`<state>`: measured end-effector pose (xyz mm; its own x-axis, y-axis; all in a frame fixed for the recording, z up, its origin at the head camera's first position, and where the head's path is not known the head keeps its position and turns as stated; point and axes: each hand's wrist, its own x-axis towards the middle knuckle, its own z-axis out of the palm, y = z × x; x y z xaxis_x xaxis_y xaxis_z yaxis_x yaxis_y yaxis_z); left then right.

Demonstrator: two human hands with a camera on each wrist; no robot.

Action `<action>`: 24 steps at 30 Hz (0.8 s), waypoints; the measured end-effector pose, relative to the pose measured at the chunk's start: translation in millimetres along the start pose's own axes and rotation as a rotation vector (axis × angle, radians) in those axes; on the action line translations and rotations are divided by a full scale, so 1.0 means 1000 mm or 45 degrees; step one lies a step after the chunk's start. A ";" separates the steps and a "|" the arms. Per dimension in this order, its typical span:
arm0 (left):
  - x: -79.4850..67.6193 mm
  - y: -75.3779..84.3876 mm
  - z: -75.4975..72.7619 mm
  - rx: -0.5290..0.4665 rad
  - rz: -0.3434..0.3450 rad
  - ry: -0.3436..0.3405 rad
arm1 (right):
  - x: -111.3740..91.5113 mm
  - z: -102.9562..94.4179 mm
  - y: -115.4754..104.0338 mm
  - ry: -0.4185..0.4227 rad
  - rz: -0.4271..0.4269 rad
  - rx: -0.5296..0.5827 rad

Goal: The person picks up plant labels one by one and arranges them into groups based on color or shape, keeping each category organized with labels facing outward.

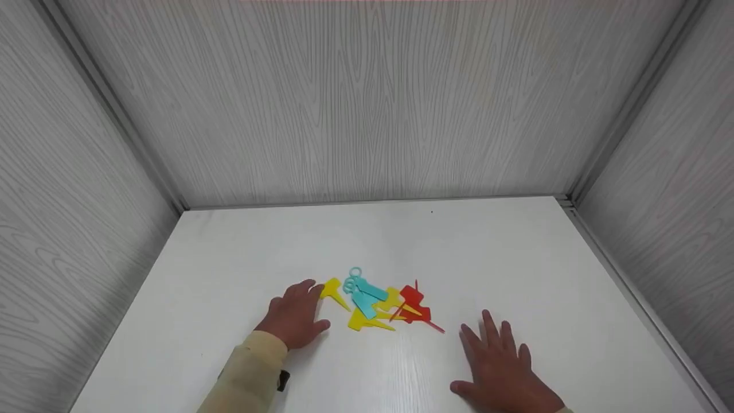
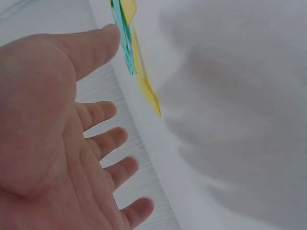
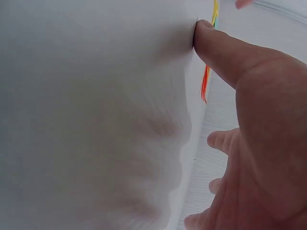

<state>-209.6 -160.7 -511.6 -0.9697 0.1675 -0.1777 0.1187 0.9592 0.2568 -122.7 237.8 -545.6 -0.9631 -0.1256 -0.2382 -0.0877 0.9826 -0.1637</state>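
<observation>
A loose cluster of flat plastic plant labels lies mid-table. Among them are several yellow T-shaped labels (image 1: pixel 356 321), teal tags with ring ends (image 1: pixel 364 304) and red labels (image 1: pixel 421 314) with thin stems. My left hand (image 1: pixel 293 315) is at the cluster's left side, its fingertips right at the leftmost yellow label (image 1: pixel 332 287). Its fingers are spread and relaxed in the left wrist view, holding nothing. My right hand (image 1: pixel 499 367) lies to the right of the red labels, palm down with fingers spread. Its thumb tip (image 3: pixel 205 25) meets the white surface in the right wrist view.
The white tabletop (image 1: pixel 258 241) is bounded by grey wood-grain panels at the back (image 1: pixel 367 103), left (image 1: pixel 69 189) and right (image 1: pixel 665 160). A metal strip (image 1: pixel 636 310) runs along the right edge. A small dark speck (image 1: pixel 432 211) marks the far part of the table.
</observation>
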 end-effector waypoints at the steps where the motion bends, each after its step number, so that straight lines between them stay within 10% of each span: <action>1: 0.007 0.000 -0.001 -0.014 -0.008 -0.010 | 0.001 0.001 0.001 -0.023 0.017 0.027; 9: 0.049 0.000 -0.004 -0.024 -0.051 -0.073 | 0.009 0.004 0.005 -0.107 0.081 0.179; 24: 0.067 0.003 -0.006 0.032 -0.042 -0.027 | 0.009 0.002 0.005 -0.128 0.047 0.208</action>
<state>-275.5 -147.8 -516.5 -0.9685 0.1401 -0.2057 0.0921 0.9696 0.2266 -130.9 241.7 -550.1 -0.9340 -0.1105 -0.3397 -0.0022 0.9527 -0.3040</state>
